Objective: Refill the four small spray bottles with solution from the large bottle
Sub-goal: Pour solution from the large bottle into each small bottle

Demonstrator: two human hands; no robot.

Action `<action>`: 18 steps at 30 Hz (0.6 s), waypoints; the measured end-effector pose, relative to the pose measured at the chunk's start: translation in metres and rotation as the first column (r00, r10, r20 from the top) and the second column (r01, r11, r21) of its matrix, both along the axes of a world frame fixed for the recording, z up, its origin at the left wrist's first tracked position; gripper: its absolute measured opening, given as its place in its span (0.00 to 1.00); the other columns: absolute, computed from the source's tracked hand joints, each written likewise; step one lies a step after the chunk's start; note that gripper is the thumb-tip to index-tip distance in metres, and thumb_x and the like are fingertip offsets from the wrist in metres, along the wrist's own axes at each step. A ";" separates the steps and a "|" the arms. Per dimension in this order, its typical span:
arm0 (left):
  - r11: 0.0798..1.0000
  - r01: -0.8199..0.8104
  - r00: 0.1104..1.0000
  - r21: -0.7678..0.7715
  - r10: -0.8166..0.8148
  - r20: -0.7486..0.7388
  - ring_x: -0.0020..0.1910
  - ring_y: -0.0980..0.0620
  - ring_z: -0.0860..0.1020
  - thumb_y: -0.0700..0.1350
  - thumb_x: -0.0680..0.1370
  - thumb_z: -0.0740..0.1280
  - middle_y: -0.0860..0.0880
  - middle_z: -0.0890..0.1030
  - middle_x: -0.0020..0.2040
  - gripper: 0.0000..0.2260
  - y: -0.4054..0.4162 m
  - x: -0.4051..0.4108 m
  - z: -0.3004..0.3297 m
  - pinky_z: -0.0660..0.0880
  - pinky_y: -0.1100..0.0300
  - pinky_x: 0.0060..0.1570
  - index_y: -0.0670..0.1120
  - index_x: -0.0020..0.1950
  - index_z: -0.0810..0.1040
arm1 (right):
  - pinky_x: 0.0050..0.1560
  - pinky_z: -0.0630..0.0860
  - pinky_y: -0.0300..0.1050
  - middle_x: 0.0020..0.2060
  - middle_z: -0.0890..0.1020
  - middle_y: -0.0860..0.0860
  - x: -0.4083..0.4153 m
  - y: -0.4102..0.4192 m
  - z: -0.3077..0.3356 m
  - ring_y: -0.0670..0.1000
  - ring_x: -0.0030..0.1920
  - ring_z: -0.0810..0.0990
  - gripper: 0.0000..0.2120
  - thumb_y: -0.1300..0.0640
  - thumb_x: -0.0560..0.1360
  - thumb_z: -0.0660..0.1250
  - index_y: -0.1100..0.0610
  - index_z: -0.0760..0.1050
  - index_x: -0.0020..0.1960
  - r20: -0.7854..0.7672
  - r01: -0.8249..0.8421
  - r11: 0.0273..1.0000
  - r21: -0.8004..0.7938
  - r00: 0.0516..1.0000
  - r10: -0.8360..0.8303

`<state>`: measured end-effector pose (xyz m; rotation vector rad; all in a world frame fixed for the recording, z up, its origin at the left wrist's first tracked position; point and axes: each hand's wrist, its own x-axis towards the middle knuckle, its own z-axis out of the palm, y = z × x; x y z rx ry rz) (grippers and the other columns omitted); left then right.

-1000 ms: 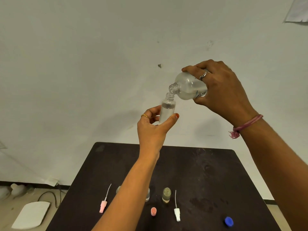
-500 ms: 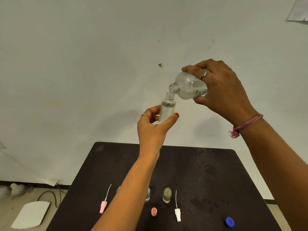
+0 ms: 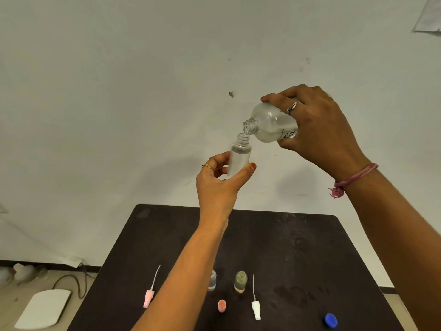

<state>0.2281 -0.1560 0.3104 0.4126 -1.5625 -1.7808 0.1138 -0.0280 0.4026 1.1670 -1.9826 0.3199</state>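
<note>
Gripping the tilted large bottle, the right hand holds its mouth against the neck of an upright small spray bottle, pinched between thumb and fingers of the left hand, above the dark table

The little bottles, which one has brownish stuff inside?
The small bottle standing on the table, left of the white sprayer. The bottle beside it and the held one look clear.
</note>
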 end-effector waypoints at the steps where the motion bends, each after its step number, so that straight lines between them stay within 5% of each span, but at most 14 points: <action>1: 1.000 0.000 1.000 -0.002 0.000 0.002 0.49 0.57 0.78 0.47 0.67 0.78 0.53 0.80 0.52 0.20 -0.001 0.000 0.000 0.73 0.76 0.37 0.51 0.57 0.77 | 0.51 0.73 0.56 0.54 0.78 0.56 0.000 -0.001 0.000 0.61 0.52 0.76 0.33 0.63 0.62 0.76 0.52 0.73 0.66 0.000 0.000 1.000 0.001 1.000 0.000; 18: 1.000 -0.003 1.000 0.000 0.003 0.006 0.48 0.59 0.78 0.47 0.68 0.78 0.55 0.79 0.50 0.19 -0.010 0.005 0.000 0.72 0.76 0.36 0.52 0.56 0.76 | 0.51 0.72 0.56 0.54 0.78 0.57 0.004 -0.012 -0.002 0.61 0.52 0.76 0.34 0.63 0.62 0.76 0.52 0.73 0.66 0.003 0.002 1.000 0.009 1.000 -0.002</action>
